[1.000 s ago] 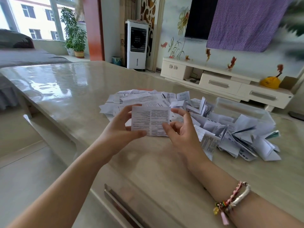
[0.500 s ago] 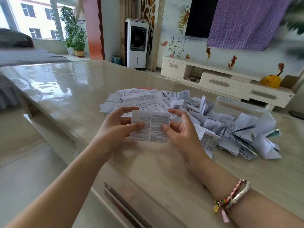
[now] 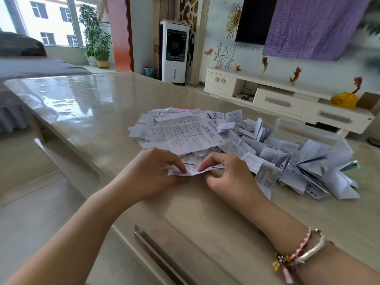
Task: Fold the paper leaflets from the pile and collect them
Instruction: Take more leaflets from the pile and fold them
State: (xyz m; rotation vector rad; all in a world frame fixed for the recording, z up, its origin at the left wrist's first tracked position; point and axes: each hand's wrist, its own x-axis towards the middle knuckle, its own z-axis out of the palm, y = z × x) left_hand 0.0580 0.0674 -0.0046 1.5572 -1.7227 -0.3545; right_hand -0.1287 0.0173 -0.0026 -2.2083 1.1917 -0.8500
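Observation:
A small printed leaflet (image 3: 192, 171) lies low over the beige table (image 3: 86, 103), folded over on itself. My left hand (image 3: 153, 171) pinches its left part with curled fingers. My right hand (image 3: 228, 173) pinches its right part, fingertips meeting the left hand's at the crease. Behind them spreads a pile of flat unfolded leaflets (image 3: 185, 130). To the right lies a heap of folded leaflets (image 3: 304, 163), spilling around a clear plastic box (image 3: 308, 132).
The table's near edge runs diagonally under my forearms, with a metal strip (image 3: 162, 258) below it. A white TV cabinet (image 3: 277, 99) stands beyond the table; a floor fan unit (image 3: 174, 50) and a potted plant (image 3: 96, 42) are farther back.
The leaflet was held up flat facing me; both hands have brought it down toward the table and folded it over, so it now shows edge-on.

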